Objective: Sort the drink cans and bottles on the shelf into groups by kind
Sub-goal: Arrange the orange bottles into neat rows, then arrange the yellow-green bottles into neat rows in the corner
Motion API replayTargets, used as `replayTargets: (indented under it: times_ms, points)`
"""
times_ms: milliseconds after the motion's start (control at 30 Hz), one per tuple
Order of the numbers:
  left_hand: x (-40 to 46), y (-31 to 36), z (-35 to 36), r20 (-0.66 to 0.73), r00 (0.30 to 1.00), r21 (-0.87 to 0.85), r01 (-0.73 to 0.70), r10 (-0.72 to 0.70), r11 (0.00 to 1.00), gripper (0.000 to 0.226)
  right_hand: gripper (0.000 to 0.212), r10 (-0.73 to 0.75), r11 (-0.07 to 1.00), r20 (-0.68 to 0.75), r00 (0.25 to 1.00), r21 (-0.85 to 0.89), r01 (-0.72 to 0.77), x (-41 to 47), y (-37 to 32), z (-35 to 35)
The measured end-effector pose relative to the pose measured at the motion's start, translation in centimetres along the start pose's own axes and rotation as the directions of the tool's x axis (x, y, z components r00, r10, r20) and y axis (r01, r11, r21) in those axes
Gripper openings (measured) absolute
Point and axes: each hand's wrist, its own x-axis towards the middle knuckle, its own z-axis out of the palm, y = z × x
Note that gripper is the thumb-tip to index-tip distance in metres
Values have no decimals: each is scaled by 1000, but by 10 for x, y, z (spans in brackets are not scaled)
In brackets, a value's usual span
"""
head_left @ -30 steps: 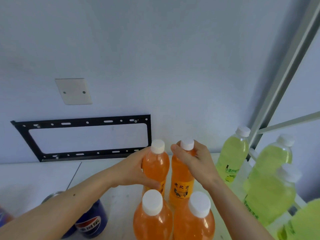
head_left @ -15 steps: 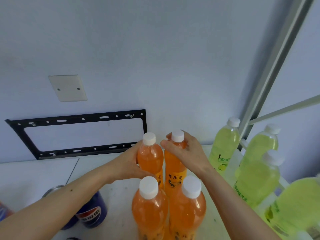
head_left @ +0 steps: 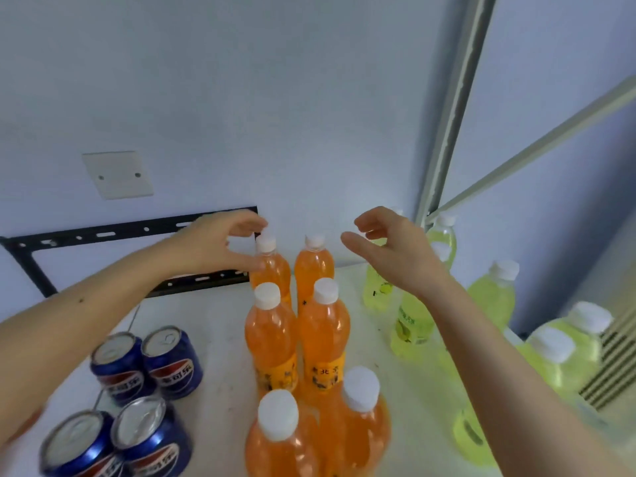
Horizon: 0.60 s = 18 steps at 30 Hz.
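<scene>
Several orange drink bottles with white caps stand in two rows down the middle of the white shelf. Several blue cola cans are grouped at the front left. Several yellow-green bottles stand along the right side, some hidden behind my right arm. My left hand hovers open just left of the rear-left orange bottle, thumb near its shoulder. My right hand is open, raised to the right of the rear-right orange bottle, holding nothing.
A black metal bracket and a white blank plate are fixed to the wall behind the shelf. A grey shelf upright and a diagonal brace rise at the right. A slatted white edge lies at far right.
Both hands have let go of the two rear orange bottles and drawn apart, fingers spread. The view has tilted down, so the cans and nearer bottles now show.
</scene>
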Motion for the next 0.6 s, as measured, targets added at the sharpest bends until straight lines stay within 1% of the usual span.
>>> replayTargets:
  times_ms: [67,133,167,267,400,500,600]
  points:
    - [-9,21,-13,-44,998,122,-46,51,991,77,39,-49,994,2,999,-93,49,-15,-10,-20]
    - [-20,47,-22,-94,990,210,-80,102,974,74,38,-90,990,-18,996,-112,87,-31,-20,-42]
    - [-26,61,-24,-117,985,220,-95,123,971,72,38,-108,989,-32,994,-109,103,-39,-24,-53]
    - [-46,111,-17,-148,970,197,-163,193,967,68,38,-144,983,-65,987,-125,135,-66,-27,-92]
    - [-67,178,25,-148,951,126,-253,271,959,67,37,-161,978,-65,985,-145,150,-100,-4,-145]
    - [-68,214,79,-143,957,43,-249,253,967,70,39,-130,987,-82,988,-105,122,-119,32,-173]
    - [-65,228,145,-97,983,-69,-165,158,984,85,52,-85,995,-61,995,-52,82,-130,75,-184]
